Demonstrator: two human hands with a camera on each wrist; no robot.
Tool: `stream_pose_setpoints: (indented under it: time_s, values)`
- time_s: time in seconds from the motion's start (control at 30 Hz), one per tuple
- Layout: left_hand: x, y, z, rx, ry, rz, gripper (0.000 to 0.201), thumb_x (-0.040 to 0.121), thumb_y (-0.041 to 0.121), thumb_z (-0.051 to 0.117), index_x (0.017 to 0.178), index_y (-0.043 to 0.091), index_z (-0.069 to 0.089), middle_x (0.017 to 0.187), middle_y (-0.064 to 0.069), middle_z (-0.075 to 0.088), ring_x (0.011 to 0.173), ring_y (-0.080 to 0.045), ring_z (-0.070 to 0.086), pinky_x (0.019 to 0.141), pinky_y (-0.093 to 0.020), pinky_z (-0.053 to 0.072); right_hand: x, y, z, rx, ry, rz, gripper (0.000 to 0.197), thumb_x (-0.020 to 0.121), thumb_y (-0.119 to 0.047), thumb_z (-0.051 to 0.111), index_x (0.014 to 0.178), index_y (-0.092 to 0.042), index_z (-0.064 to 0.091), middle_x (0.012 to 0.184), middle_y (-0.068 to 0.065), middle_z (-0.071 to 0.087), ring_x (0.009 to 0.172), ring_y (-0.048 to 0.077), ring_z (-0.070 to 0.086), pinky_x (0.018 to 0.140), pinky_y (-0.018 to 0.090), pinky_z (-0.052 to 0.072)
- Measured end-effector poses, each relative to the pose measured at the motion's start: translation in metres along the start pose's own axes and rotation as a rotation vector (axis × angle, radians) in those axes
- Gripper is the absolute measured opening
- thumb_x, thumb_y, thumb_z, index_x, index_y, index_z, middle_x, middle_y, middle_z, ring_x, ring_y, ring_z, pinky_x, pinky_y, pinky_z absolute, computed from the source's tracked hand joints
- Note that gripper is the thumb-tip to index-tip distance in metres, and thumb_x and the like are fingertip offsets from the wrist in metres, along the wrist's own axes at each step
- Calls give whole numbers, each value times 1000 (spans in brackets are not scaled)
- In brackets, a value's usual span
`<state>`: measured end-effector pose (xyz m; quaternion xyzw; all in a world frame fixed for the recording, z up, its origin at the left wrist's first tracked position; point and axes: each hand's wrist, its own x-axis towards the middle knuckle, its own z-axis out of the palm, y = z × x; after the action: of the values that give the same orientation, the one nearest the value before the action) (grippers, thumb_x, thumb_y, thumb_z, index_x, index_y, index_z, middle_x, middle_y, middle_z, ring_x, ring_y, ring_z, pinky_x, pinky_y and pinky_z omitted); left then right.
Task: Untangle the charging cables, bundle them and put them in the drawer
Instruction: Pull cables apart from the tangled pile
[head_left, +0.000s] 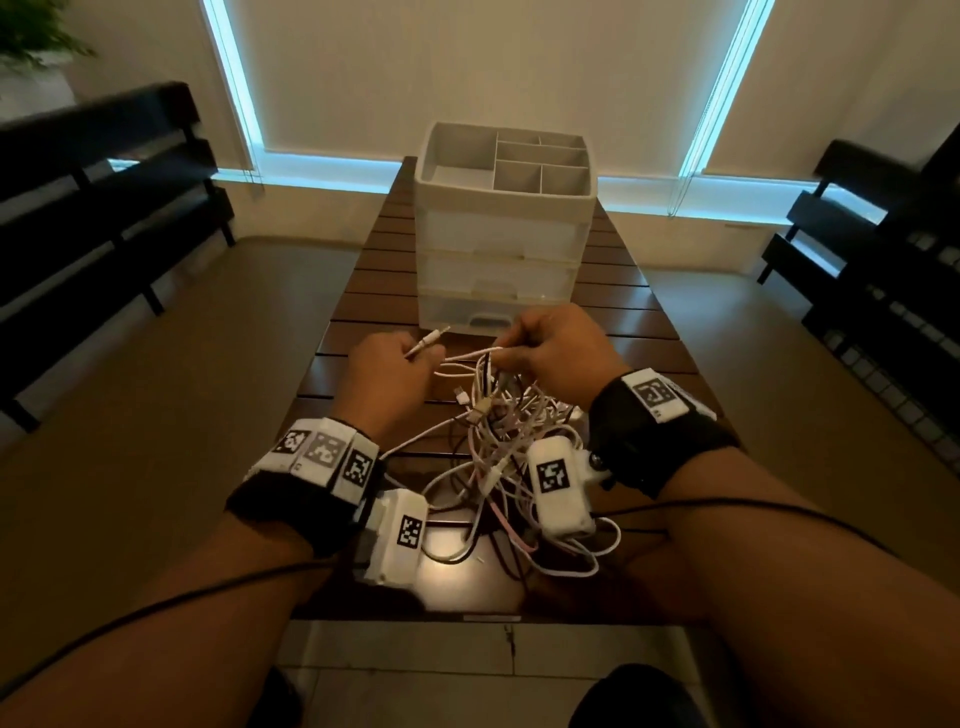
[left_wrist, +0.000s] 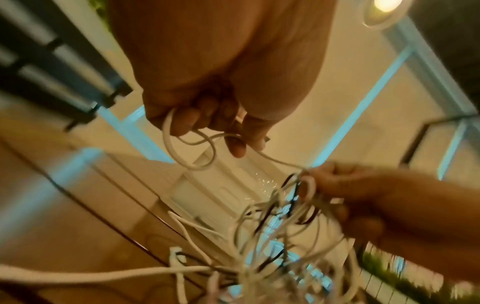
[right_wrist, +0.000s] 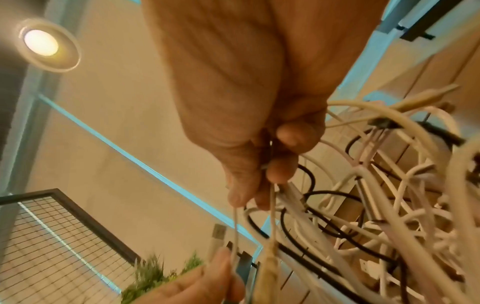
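White and black charging cables (head_left: 498, 447) hang knotted between your wrists, their lower loops lying on the slatted wooden table (head_left: 613, 312). Your left hand (head_left: 392, 371) pinches one thin white lead just behind its jack plug (head_left: 428, 340), likely to draw that end free, while your right hand (head_left: 553, 353) grips the top of the tangle to anchor it. Beyond stands the white drawer unit (head_left: 501, 244), drawers closed.
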<state>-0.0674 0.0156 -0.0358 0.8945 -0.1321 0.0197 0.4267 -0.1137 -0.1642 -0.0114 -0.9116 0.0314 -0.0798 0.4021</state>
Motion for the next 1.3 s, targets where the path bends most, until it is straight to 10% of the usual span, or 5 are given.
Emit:
stream_pose_setpoints:
  time_s: [0.13,0.4,0.6,0.77,1.3]
  values:
    - [-5,3,12,-4,-50,151,14,90,32,64,99,22,68,86,7,67,76,-10,62,65,-26,47,4,-8,5,-330,-62,-41,5,83,-14,70,80,-17,69,82,0,67,78,15,62,70,29,51]
    - [0,14,12,-203,-45,199,25,92,28,62,75,10,64,64,-4,60,58,-21,56,56,-32,47,-4,11,10,-366,-153,-98,31,84,-26,71,112,-19,62,101,-4,63,88,11,55,75,24,40]
    - [5,5,-6,-218,78,154,37,93,22,61,60,16,48,53,3,41,44,-4,37,42,-12,30,-3,31,-3,-321,-153,113,60,78,-40,75,132,-28,52,132,0,50,115,17,51,90,26,38]
    - [1,7,-8,-395,64,159,29,96,14,57,68,8,52,56,2,40,42,0,36,42,-10,30,0,16,-4,-288,82,-47,43,81,-28,75,122,-23,62,120,-3,50,95,12,55,86,27,48]
    - [7,-17,-29,-136,189,-56,13,88,34,67,86,23,61,70,7,54,65,-14,53,58,-27,42,29,-20,-5,-541,-135,-139,11,92,-19,61,96,-20,71,78,-7,59,77,13,55,62,23,38]
